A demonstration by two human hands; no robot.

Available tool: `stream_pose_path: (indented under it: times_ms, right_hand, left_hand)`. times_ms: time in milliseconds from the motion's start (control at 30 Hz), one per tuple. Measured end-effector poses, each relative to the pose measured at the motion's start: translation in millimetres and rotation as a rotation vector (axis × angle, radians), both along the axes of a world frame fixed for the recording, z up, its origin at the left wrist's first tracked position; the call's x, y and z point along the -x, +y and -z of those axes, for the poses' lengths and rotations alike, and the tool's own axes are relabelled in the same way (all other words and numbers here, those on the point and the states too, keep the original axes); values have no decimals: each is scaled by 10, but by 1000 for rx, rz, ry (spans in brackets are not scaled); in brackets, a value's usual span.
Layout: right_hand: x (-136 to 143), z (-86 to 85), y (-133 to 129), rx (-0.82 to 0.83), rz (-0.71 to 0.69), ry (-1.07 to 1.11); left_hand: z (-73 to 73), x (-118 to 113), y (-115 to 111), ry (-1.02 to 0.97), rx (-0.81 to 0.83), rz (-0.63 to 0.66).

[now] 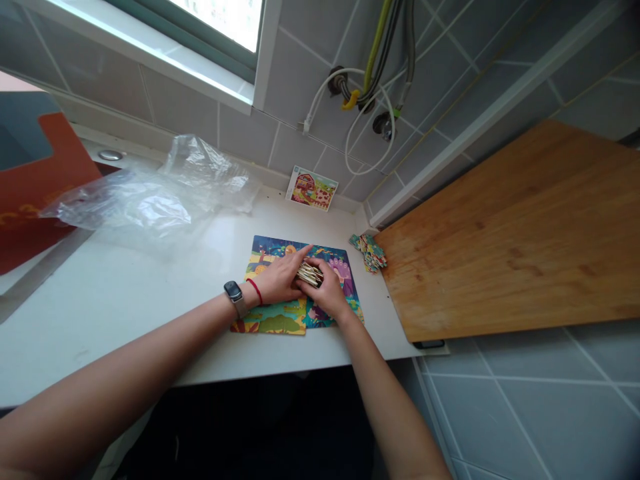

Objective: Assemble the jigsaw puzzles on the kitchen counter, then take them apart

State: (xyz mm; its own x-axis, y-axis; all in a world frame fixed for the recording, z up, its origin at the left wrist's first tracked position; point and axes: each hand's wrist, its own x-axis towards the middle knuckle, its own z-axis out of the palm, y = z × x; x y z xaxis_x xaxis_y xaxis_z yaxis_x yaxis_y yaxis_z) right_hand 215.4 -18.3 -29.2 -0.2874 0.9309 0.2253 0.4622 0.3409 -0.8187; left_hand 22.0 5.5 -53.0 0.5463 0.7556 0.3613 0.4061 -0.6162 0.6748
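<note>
A bundle of thin puzzle pieces (309,273), pale edges showing, is gripped between my two hands above the counter. My left hand (280,277) closes on its left side, with one finger stretched along the top. From the right, my right hand (327,288) curls its fingers round the same pieces. Beneath both hands lies a colourful jigsaw puzzle (277,320) with animals on blue, yellow and green. The hands and the bundle cover its middle. A small heap of loose puzzle pieces (370,253) rests to the right, beside the wooden board.
A small picture card (312,189) leans against the tiled wall at the back. Crumpled clear plastic bags (165,193) and an orange box (45,180) occupy the left. A large wooden board (515,240) stands at the right. Hoses and cables (380,67) hang above the white counter (150,293).
</note>
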Motion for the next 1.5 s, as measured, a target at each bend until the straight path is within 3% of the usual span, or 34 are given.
stream_pose_path:
  times_ms: [100,200,333,433,567,733,967,1133,1333,1500]
  right_hand:
    - [-32,-28,38,-45,16,-74]
    - [-117,-65,109,1,86,-12]
    - [-209,-143,271,166,274,342]
    - [-226,-188,402,286,307,604]
    - [-234,-111,510,353,268,762]
    - [-273,44,518,418,318,876]
    - [-292,-3,495,451,267,943]
    - [-298,-65,437,537,150,1015]
    - [-222,-119,336,585,-64,1013]
    - [-56,-87,297,544,-88,1002]
  left_hand:
    - [-24,25,-10,69,20,-33]
    - [-31,55,-4,145,23,-80]
    - [-47,84,-17,213,36,-98]
    - [-106,101,-41,229,55,-107]
    - [-211,115,-56,236,61,-85]
    - [-269,120,-43,226,73,-76]
    - [-319,87,-56,159,82,-19]
    - [-312,75,-36,-15,65,-49]
    - [-182,64,41,-369,481,-265]
    - [-165,23,56,-497,583,-354]
